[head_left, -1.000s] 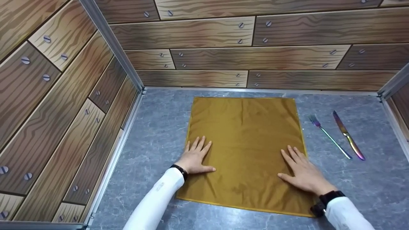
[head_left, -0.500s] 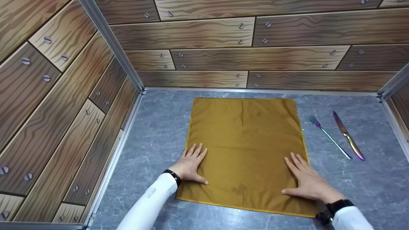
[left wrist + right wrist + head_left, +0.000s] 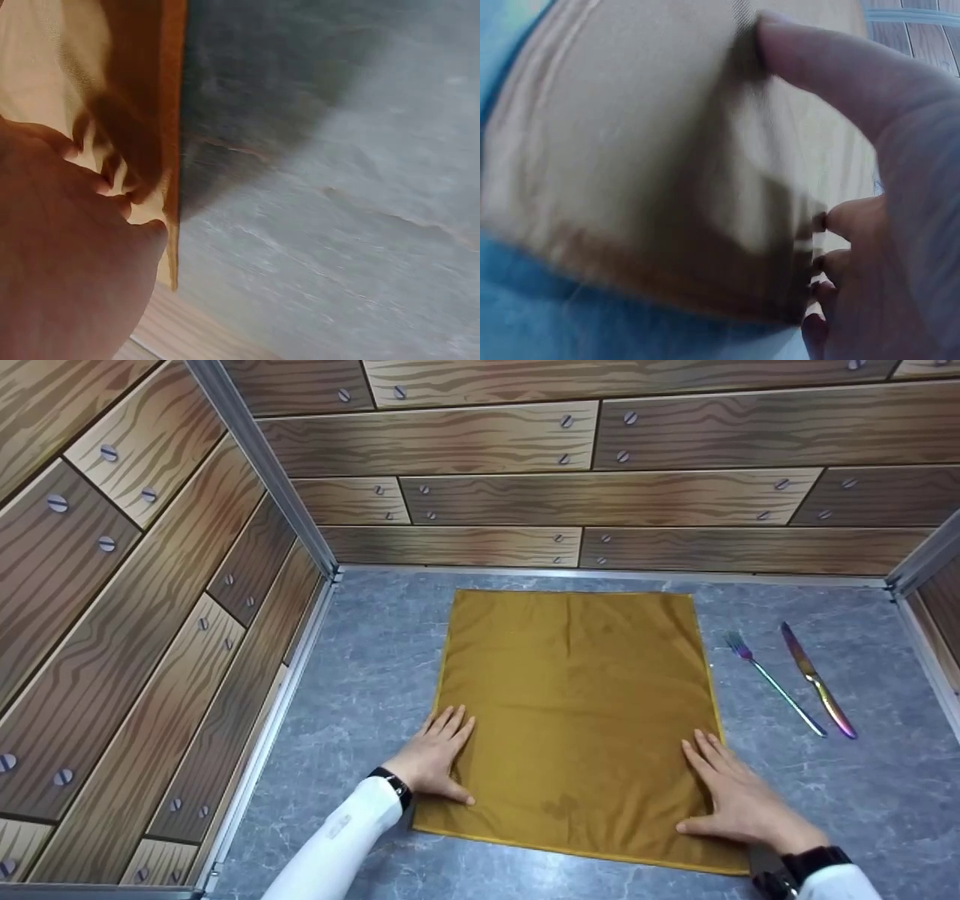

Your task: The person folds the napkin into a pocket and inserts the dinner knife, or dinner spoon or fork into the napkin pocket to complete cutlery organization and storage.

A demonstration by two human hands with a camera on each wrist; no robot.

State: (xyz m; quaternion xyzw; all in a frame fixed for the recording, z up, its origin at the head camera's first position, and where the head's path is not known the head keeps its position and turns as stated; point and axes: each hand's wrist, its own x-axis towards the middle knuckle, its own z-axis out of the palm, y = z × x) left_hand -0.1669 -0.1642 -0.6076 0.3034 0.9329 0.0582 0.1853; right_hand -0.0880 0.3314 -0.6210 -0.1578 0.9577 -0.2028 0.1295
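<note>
A mustard-yellow cloth point(image 3: 574, 720) lies spread out, nearly square, with light creases and a slightly slanted near edge. On its left side, toward the near corner, rests my left hand point(image 3: 431, 757), fingers extended and thumb spread inward. In the left wrist view, the fingertips of that hand point(image 3: 67, 240) touch the cloth point(image 3: 135, 67) near its hemmed edge. My right hand point(image 3: 739, 799) lies at the right edge, its fingers straight and its thumb on the fabric. The right wrist view shows the thumb and fingertips of this hand point(image 3: 900, 172) against the cloth point(image 3: 630, 150).
To the right of the cloth, a rainbow-coloured fork point(image 3: 776, 684) and a matching knife point(image 3: 819, 680) lie on the grey marbled surface point(image 3: 360, 675). Wood-patterned walls point(image 3: 487, 499) in metal frames stand at the back and sides.
Both hands have slid toward the near edge and somewhat outward over the cloth, the left one leftward and the right one rightward. The cloth, fork and knife stay in place.
</note>
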